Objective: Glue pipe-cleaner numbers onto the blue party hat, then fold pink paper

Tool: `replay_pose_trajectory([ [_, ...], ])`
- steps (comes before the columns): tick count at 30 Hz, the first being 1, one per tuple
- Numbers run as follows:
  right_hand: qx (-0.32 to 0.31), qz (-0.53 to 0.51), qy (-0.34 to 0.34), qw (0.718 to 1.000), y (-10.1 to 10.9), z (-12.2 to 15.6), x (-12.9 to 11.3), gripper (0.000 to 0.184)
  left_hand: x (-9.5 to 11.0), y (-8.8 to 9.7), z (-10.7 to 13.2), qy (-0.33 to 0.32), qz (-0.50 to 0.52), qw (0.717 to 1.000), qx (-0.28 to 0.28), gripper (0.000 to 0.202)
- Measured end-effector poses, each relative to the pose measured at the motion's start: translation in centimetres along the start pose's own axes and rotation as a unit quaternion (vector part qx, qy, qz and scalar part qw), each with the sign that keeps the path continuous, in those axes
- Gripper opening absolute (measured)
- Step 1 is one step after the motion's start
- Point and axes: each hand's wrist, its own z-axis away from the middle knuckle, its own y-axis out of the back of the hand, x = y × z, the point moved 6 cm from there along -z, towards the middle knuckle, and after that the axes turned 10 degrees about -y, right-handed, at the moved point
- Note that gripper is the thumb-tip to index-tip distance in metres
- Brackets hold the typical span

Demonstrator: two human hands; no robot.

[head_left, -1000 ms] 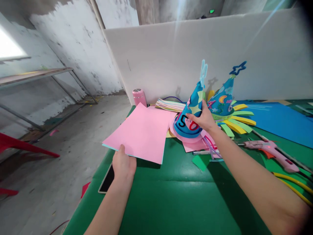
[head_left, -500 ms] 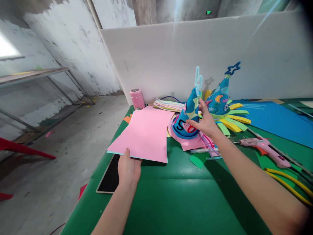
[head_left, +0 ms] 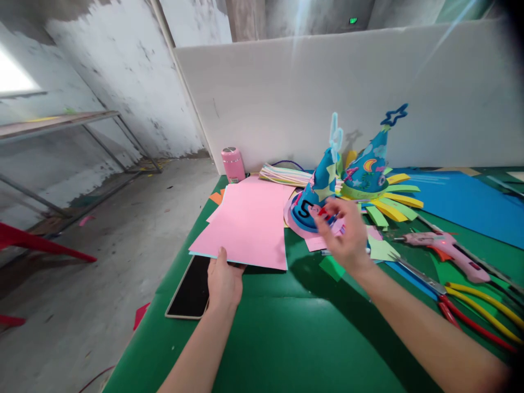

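My left hand (head_left: 224, 281) grips the near edge of a stack of pink paper (head_left: 249, 224), thumb on top and fingers underneath. A light blue sheet peeks out below the pink. In front of a blue cone party hat (head_left: 325, 183) hovers my right hand (head_left: 346, 232), its fingers apart and slightly curled, with nothing seen in them. That hat carries a black 5, stars and a light blue pipe-cleaner shape on top. Behind it to the right stands a second blue party hat (head_left: 368, 166) with a dark blue star topper and a yellow and green paper-strip brim.
A black-screened tablet or phone (head_left: 190, 289) lies partly under the paper's near edge. On the right are a pink glue gun (head_left: 448, 248), red-handled pliers or scissors (head_left: 434, 286) and blue sheets (head_left: 470, 202). A pink bottle-like container (head_left: 233, 165) stands at the back left.
My right hand has let go of the blue party hat and moved down toward me. My left hand keeps hold of the pink paper. The view has shifted slightly.
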Motion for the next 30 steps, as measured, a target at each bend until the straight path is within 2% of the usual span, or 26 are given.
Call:
replay_pose_trajectory([
  [2,-0.105,0.001,0.052,0.993,-2.6,2.3,-2.4,0.035,-0.1,-0.1,0.3,0.003,0.001,1.0,-0.001,0.024],
  [3,-0.141,0.006,0.066,0.988,-3.9,3.3,-3.3,0.039,0.0,-0.1,0.5,0.005,0.002,1.0,-0.002,0.023],
  [5,-0.185,0.026,0.077,0.979,-6.0,4.6,-4.2,0.044,0.1,-0.2,0.8,0.008,0.003,1.0,-0.005,0.022],
  [8,-0.22,0.065,0.08,0.97,-8.0,5.1,-4.5,0.022,0.4,-0.2,1.2,0.015,0.003,1.0,-0.011,0.021],
  [17,-0.263,0.13,0.103,0.951,-9.2,5.3,-4.0,0.018,-0.2,-0.5,1.2,0.035,-0.024,0.998,-0.05,0.021],
  [23,-0.262,0.128,0.066,0.954,-9.7,4.4,-2.9,0.022,0.0,-0.7,0.8,0.027,-0.118,0.987,-0.105,0.012],
  [26,-0.255,0.115,0.014,0.96,-9.6,3.9,-2.1,0.022,1.6,0.4,1.6,-0.009,-0.199,0.969,-0.146,0.016],
  [28,-0.256,0.102,-0.025,0.961,-9.6,3.6,-1.6,0.021,3.1,1.6,2.0,-0.056,-0.251,0.953,-0.161,0.022],
  [29,-0.259,0.095,-0.043,0.96,-9.7,3.6,-1.3,0.021,4.1,2.3,2.0,-0.1,-0.289,0.938,-0.165,0.026],
  [30,-0.264,0.088,-0.06,0.959,-9.9,3.6,-1.0,0.02,5.2,2.5,2.1,-0.196,-0.414,0.867,-0.196,0.037],
])
